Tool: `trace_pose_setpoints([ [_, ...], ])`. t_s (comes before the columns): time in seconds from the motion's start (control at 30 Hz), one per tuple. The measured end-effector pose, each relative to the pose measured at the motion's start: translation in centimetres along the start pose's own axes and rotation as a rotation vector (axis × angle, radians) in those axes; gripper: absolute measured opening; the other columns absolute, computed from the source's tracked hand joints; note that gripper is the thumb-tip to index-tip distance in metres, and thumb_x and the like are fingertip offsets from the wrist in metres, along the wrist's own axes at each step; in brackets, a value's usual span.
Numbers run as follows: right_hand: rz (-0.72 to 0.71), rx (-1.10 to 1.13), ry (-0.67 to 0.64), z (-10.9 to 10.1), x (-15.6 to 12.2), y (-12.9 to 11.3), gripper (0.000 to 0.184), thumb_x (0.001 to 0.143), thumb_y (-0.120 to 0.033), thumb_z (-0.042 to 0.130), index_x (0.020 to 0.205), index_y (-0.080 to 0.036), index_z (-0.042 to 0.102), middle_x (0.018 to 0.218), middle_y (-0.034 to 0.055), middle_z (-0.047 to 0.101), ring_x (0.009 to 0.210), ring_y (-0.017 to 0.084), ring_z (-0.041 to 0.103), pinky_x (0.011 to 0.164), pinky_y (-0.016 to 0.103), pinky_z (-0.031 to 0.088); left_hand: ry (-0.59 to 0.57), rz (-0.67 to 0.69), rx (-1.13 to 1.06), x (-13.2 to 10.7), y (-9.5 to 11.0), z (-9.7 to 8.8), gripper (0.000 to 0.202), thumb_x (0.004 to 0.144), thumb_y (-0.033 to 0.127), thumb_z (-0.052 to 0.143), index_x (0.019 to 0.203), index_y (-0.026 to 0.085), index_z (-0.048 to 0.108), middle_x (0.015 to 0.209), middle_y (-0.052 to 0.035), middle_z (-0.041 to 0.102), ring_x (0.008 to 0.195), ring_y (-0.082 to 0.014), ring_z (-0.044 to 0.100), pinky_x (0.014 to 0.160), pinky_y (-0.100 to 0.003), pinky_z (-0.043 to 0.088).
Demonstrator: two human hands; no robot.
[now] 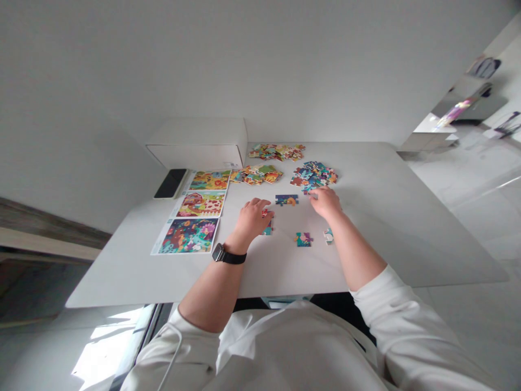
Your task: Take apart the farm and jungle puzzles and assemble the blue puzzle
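Head view, with twelve o'clock pointing away from the person: the strip lies flat between the two hands, its long axis running nine to three. From the left hand it sits at two o'clock, just beyond the fingertips; from the right hand it is at nine, across a slightly wider gap, so the left is nearer. Neither hand touches it.

Left fingers are loosely bent above the tall piece, which runs twelve to six (the hand hides its upper part); I cannot tell whether they grip it. Right fingers are drawn narrow at the small piece, touching it, though a firm pinch cannot be made out. The blue pile lies at eleven from that hand, and the purple piece at seven, near the white piece.
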State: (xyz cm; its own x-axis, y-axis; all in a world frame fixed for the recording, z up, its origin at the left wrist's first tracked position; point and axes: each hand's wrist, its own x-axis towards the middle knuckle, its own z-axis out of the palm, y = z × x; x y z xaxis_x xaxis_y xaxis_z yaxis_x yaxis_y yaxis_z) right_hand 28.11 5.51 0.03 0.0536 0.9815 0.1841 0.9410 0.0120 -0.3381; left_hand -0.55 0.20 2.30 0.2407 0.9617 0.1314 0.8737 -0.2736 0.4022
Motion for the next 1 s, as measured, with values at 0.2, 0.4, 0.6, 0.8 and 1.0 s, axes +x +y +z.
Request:
trace_pose_setpoints([
  [0.2,-0.014,0.238,0.100,0.1,0.4,-0.1,0.026,0.092,-0.017,0.063,0.108,-0.023,0.083,0.112,0.0085,0.082,0.107,0.025,0.075,0.103,0.041,0.057,0.044,0.005,-0.043,0.0,0.2,-0.2,0.033,0.099,0.028,0.064,0.129,0.024,0.075,0.129,-0.0113,0.074,0.123,-0.0292,0.069,0.115,-0.043,0.052],
  [0.4,0.014,0.391,0.190,0.2,0.9,-0.1,0.020,0.090,-0.022,0.066,0.103,-0.021,0.081,0.107,0.0092,0.084,0.097,0.025,0.077,0.098,0.040,0.060,0.082,0.030,-0.084,-0.1,0.1,-0.1,0.031,0.099,0.026,0.064,0.127,0.022,0.076,0.127,-0.0110,0.075,0.121,-0.0281,0.069,0.114,-0.042,0.052],
  [0.6,0.053,0.395,0.216,0.6,1.3,0.5,0.014,0.085,-0.018,0.065,0.092,-0.021,0.076,0.099,0.0085,0.082,0.089,0.023,0.076,0.093,0.038,0.060,0.072,0.033,-0.102,-0.1,0.3,-0.2,0.031,0.099,0.025,0.064,0.127,0.021,0.075,0.128,-0.0115,0.074,0.121,-0.0274,0.069,0.114,-0.041,0.052],
  [0.8,0.040,0.515,0.228,0.0,1.2,0.1,0.022,0.087,-0.020,0.061,0.105,-0.020,0.074,0.103,0.0089,0.080,0.088,0.022,0.074,0.090,0.038,0.061,0.104,0.034,-0.152,-0.2,0.7,-0.5,0.029,0.099,0.025,0.065,0.126,0.020,0.075,0.125,-0.0118,0.075,0.116,-0.0264,0.071,0.111,-0.041,0.054],
  [1.0,-0.163,0.904,-0.117,-1.2,-0.6,-2.7,0.033,0.087,-0.035,0.074,0.117,-0.022,0.072,0.102,0.0057,0.077,0.087,0.020,0.071,0.080,0.034,0.062,0.131,0.083,-0.459,0.0,0.8,-0.2,0.027,0.098,0.033,0.072,0.122,0.021,0.075,0.119,-0.0092,0.077,0.099,-0.0198,0.073,0.090,-0.033,0.059],
])
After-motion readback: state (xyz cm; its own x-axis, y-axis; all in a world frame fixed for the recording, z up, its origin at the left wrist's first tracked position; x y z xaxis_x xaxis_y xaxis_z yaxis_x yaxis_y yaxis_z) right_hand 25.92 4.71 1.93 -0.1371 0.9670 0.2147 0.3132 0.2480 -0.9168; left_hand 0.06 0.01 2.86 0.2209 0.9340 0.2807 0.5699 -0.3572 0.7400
